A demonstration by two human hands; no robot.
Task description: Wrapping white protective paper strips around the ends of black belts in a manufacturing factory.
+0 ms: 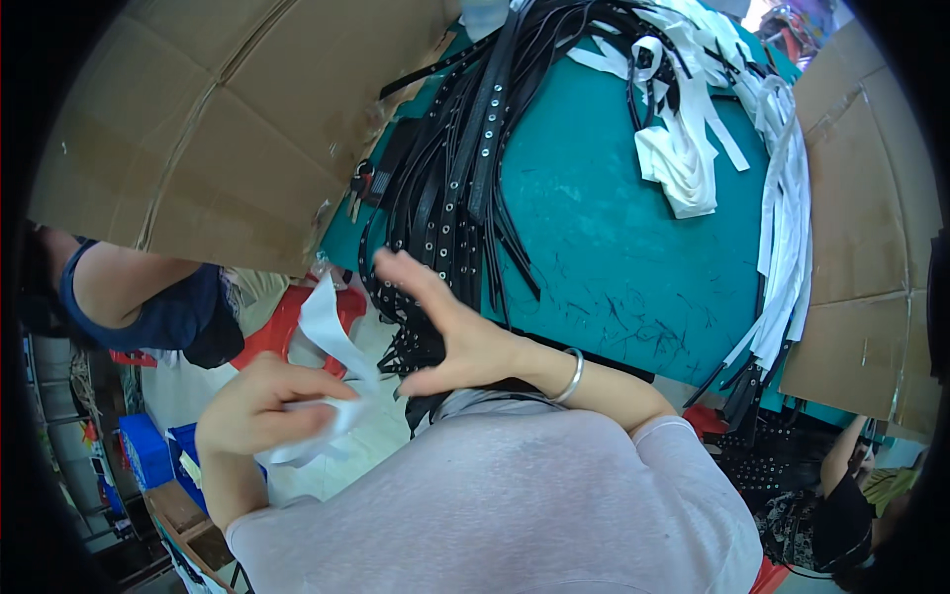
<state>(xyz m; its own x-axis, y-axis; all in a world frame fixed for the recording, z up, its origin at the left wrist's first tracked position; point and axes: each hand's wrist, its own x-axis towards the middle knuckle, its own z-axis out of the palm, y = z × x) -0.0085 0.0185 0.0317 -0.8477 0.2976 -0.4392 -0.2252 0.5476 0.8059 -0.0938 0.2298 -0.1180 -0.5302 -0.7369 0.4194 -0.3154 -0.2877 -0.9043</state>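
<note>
My left hand [272, 401] is closed, thumb against fingers, on a white fabric strip [332, 327]. One end of the strip stands up above the hand, and the rest bends down below the fingers, partly blurred. My right hand [460, 342], with a silver bangle on its wrist, is apart from it with thumb and fingers spread, holding nothing. Just beyond its fingertips a thick bundle of black straps [445, 198] with metal eyelets hangs over the near left edge of the green table [594, 228].
White strips [782, 218] drape over the table's right side, and a folded white piece [683, 173] lies inward. Black thread scraps [643, 327] litter the near surface. Cardboard panels [228, 119] flank both sides. People sit at left [148, 287] and lower right [836, 505].
</note>
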